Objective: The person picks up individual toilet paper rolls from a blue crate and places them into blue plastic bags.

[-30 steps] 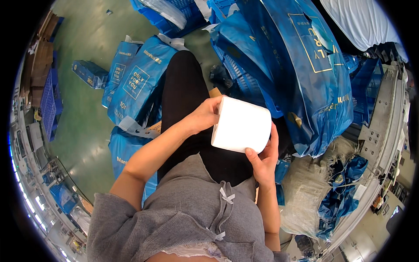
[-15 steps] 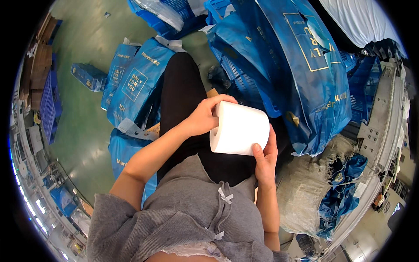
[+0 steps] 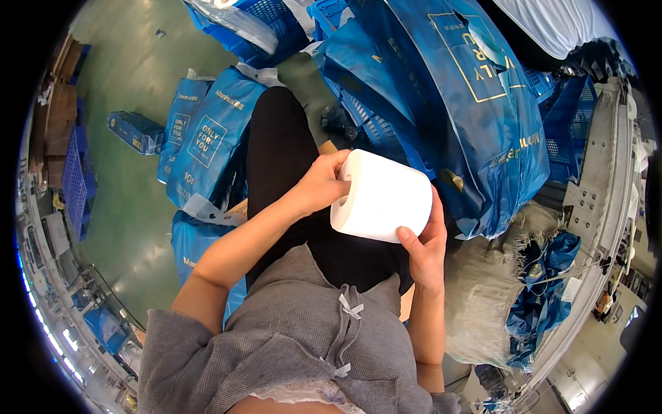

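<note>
**Fingers on both ends of 1 white roll, held over the lap**

Fingers: left hand (image 3: 323, 185) curled against the near end of the roll (image 3: 381, 196), fingertips at or in the core hole; thumb over the top edge. Right hand (image 3: 424, 248) cupped under the far side, thumb pressed to the roll's face, the other fingers wrapped behind and mostly hidden. Neither hand is spread flat.

Roll position: lifted, tilted, in front of the torso, above the black-clad legs, clear of the floor (image 3: 131, 83).

Step, as judged: roll is being held and turned for handling, not set down. A further turn would call for the left fingers to keep hold at the core while the right palm bears the weight.

Containers:
- Large blue bag (image 3: 455, 103), just beyond the roll; contents not visible.
- 2 or more smaller blue packs (image 3: 207, 141) on the floor at left, closed.
- Blue crates (image 3: 276, 27) at top, partly covered by clear film.
- Pale woven sack (image 3: 483, 303) at right, with crumpled blue wrap beside it.
</note>
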The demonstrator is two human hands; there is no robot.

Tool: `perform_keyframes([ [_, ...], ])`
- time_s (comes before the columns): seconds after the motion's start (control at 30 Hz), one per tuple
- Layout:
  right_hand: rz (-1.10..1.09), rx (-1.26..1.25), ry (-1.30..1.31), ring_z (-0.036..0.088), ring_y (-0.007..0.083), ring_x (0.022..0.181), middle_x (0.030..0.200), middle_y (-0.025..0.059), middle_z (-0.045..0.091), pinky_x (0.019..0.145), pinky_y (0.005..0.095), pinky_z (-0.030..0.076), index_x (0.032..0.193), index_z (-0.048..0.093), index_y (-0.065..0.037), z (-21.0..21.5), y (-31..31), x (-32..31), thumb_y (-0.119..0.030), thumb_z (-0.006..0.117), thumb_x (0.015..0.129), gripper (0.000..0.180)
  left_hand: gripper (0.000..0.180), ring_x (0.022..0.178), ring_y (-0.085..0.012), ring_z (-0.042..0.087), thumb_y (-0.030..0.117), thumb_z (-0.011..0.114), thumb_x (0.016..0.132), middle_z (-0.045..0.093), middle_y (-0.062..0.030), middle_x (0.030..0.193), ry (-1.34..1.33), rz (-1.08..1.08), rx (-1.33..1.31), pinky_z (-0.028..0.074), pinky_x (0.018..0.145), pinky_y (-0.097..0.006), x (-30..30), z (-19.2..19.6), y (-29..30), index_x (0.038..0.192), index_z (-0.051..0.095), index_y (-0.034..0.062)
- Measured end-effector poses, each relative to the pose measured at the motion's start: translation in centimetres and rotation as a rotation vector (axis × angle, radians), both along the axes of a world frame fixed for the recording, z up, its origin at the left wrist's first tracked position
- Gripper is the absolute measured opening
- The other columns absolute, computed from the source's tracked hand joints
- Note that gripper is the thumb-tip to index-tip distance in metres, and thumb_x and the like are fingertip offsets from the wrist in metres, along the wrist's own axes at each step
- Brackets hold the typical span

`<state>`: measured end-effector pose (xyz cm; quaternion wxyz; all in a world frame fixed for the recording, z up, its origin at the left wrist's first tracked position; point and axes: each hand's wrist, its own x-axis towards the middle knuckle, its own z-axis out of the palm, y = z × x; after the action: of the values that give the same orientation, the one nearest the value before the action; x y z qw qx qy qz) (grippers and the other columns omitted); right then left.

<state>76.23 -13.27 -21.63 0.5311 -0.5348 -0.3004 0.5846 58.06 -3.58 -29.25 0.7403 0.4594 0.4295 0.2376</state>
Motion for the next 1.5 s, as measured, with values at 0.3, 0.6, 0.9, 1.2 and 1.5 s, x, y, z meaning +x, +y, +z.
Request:
perform_keyframes([
  [0.3,0.019,-0.051,-0.004,0.052,0.0249,0.115,0.122,0.0176,0.053,0.098,0.0371,0.039,0.142,0.02,0.002,0.2,0.0,-0.7,-0.018,0.072,0.079,0.084,0.034,0.091,-0.0145,0.063,-0.006,0.06,0.08,0.066,-0.0094,0.101,0.153,-0.079,-0.125,0.05,0.079,-0.028,-0.5,-0.2,-0.2,0.113,0.059,0.0001],
  [0.6,0.036,-0.102,-0.038,0.055,0.0238,0.111,0.118,0.018,0.056,0.093,0.035,0.043,0.142,0.019,0.002,0.2,0.2,-0.9,-0.019,0.071,0.08,0.083,0.035,0.092,-0.0157,0.062,-0.007,0.06,0.08,0.065,-0.0089,0.101,0.105,-0.049,-0.156,0.05,0.081,-0.03,-0.4,-1.1,-0.4,0.113,0.058,0.0002],
  [0.9,0.011,-0.051,0.091,0.057,0.0186,0.106,0.115,0.0135,0.06,0.093,0.03,0.042,0.136,0.035,0.005,2.2,-0.6,3.3,-0.015,0.075,0.076,0.074,0.046,0.102,-0.0164,0.057,-0.005,0.066,0.074,0.059,-0.0083,0.112,-0.206,-0.171,0.156,0.045,0.089,-0.029,0.3,3.9,0.4,0.117,0.053,0.0031],
  [1.2,-0.792,0.475,-0.334,0.049,0.025,0.119,0.128,0.0146,0.05,0.104,0.0414,0.037,0.132,0.038,0.003,12.6,-5.3,20.9,-0.028,0.06,0.089,0.057,0.028,0.09,-0.0122,0.06,0.001,0.066,0.081,0.063,-0.0056,0.097,-0.138,-0.137,0.013,0.048,0.083,-0.025,-0.4,2.2,1.4,0.108,0.057,0.0007],
  [1.5,-1.315,0.393,-0.866,0.058,0.0226,0.101,0.114,0.0132,0.058,0.087,0.0372,0.048,0.124,0.045,0.003,19.9,-11.5,47.7,-0.02,0.062,0.089,0.046,0.022,0.079,-0.032,0.058,0.021,0.055,0.089,0.06,-0.0164,0.085,1.121,0.048,0.301,0.046,0.072,-0.039,-29.2,-11.0,-2.7,0.092,0.061,0.0008],
])
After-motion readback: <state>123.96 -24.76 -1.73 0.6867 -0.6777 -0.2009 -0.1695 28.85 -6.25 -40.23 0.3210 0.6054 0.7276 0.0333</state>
